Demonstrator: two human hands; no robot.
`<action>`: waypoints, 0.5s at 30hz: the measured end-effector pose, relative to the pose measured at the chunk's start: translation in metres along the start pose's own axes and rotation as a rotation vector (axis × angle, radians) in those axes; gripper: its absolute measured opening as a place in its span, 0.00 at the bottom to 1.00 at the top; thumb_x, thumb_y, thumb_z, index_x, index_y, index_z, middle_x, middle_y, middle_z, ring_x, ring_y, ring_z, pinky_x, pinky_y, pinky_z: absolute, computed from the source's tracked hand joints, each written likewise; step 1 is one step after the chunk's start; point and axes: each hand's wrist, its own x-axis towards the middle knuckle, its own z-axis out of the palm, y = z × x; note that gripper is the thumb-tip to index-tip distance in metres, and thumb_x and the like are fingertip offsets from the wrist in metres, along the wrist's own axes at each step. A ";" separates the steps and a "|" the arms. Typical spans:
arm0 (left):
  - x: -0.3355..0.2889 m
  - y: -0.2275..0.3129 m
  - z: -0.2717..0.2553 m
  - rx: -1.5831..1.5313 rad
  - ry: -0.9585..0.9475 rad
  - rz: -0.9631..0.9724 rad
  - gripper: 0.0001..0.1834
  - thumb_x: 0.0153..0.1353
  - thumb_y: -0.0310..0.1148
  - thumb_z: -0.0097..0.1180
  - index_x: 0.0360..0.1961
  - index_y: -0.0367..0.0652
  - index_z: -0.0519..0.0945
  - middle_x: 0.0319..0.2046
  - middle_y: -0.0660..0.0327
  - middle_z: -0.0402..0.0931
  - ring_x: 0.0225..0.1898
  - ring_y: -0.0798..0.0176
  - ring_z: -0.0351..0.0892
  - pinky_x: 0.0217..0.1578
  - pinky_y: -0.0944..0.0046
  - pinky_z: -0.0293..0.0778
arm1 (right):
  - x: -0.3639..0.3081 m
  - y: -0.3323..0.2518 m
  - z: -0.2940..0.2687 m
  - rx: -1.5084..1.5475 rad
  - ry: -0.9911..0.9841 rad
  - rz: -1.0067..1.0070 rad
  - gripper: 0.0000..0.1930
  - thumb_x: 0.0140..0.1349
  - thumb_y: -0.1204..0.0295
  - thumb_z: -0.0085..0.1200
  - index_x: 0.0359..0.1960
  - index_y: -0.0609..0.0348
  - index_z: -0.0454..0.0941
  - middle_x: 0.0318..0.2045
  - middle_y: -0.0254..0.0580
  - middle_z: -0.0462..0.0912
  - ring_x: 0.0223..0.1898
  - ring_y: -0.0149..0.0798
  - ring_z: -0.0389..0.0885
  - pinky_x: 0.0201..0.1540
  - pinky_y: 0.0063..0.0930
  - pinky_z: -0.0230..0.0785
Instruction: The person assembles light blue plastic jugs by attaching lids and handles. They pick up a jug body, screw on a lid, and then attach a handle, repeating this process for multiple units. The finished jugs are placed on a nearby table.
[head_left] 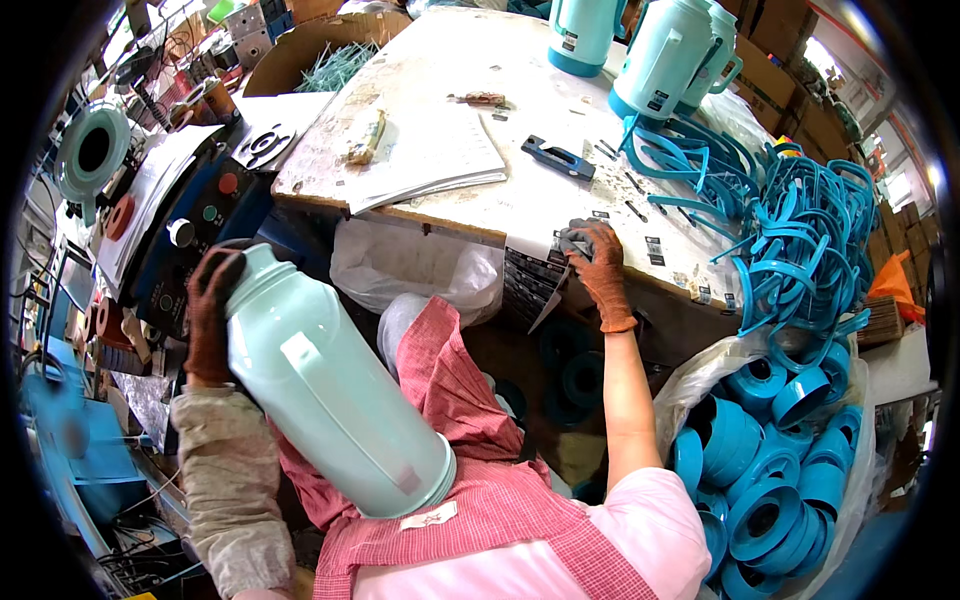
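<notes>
Apparently to steady it, the left hand (213, 312) clasped the flask (345, 390) against the apron (450, 530) at near left, while the right hand (600, 268), apart, was at the labels (530, 283), its grip unclear to me.

Over at eleven o'clock, an open brown cardboard box (268, 76) with thin pale-green strips (340, 66) inside! Twelve o'clock: a stack of white paper sheets (455, 155). Round to one, a flat dark-blue handheld tool (545, 153), and beyond it, glossy mint-green jugs (655, 62) with blue bases. Near three, a wild tangle of blue plastic straps (815, 225)! Four o'clock, blue plastic rings (768, 520) crowd a clear plastic bag (862, 490). Between nine and ten, a red button (228, 183).
</notes>
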 end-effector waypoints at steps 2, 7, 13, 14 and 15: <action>-0.009 -0.029 0.019 -0.047 -0.021 -0.131 0.12 0.62 0.36 0.53 0.40 0.39 0.77 0.36 0.63 0.73 0.41 0.69 0.71 0.45 0.73 0.66 | 0.003 0.001 0.000 0.119 0.022 0.054 0.22 0.48 0.62 0.65 0.46 0.51 0.77 0.49 0.42 0.75 0.56 0.50 0.68 0.58 0.46 0.61; -0.035 -0.064 0.028 0.243 -0.113 -0.292 0.22 0.68 0.46 0.43 0.52 0.40 0.73 0.44 0.51 0.73 0.46 0.60 0.74 0.51 0.68 0.69 | 0.014 0.002 0.005 -0.249 -0.024 0.112 0.26 0.48 0.63 0.66 0.52 0.49 0.75 0.51 0.43 0.75 0.53 0.50 0.69 0.55 0.46 0.63; -0.039 -0.087 -0.001 0.006 -0.082 -0.430 0.22 0.66 0.42 0.47 0.56 0.40 0.71 0.48 0.50 0.73 0.49 0.57 0.75 0.51 0.65 0.71 | 0.003 -0.008 0.005 0.038 0.122 0.086 0.22 0.50 0.68 0.65 0.49 0.45 0.78 0.43 0.41 0.78 0.49 0.47 0.72 0.53 0.44 0.64; -0.039 -0.090 -0.007 0.018 -0.083 -0.403 0.22 0.66 0.42 0.47 0.56 0.40 0.71 0.48 0.51 0.73 0.49 0.57 0.74 0.52 0.65 0.71 | 0.000 -0.010 0.006 0.055 0.106 0.165 0.22 0.50 0.69 0.65 0.49 0.44 0.78 0.42 0.41 0.79 0.49 0.46 0.72 0.53 0.43 0.64; -0.038 -0.092 -0.013 0.037 -0.087 -0.379 0.21 0.66 0.41 0.48 0.56 0.40 0.71 0.49 0.51 0.73 0.49 0.58 0.74 0.52 0.66 0.71 | 0.000 -0.011 0.006 0.103 0.170 0.095 0.23 0.50 0.70 0.65 0.50 0.42 0.78 0.40 0.40 0.79 0.47 0.46 0.73 0.52 0.43 0.64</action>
